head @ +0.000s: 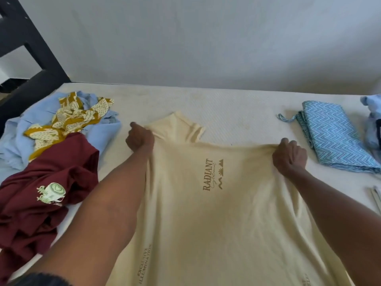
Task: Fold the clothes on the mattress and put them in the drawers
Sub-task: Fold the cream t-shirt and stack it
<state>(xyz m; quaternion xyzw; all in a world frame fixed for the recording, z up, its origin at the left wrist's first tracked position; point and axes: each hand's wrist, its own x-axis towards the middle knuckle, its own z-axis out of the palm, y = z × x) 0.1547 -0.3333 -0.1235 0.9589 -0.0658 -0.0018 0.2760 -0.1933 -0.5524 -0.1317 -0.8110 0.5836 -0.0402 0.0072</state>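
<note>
I grip the cream shirt point(206, 203) with both fists, left hand point(140, 139) and right hand point(289, 159) apart, stretching it flat on the mattress point(237, 112) for folding. Unfolded clothes point(51, 145) wait left.

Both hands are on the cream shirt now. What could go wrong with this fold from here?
1. The far sleeve of the cream shirt lies bunched beyond the left hand; folding now could trap creases.
2. The maroon shirt lies close beside the left arm and could get dragged.
3. The right hand has only an edge grip, which might slip.
</note>
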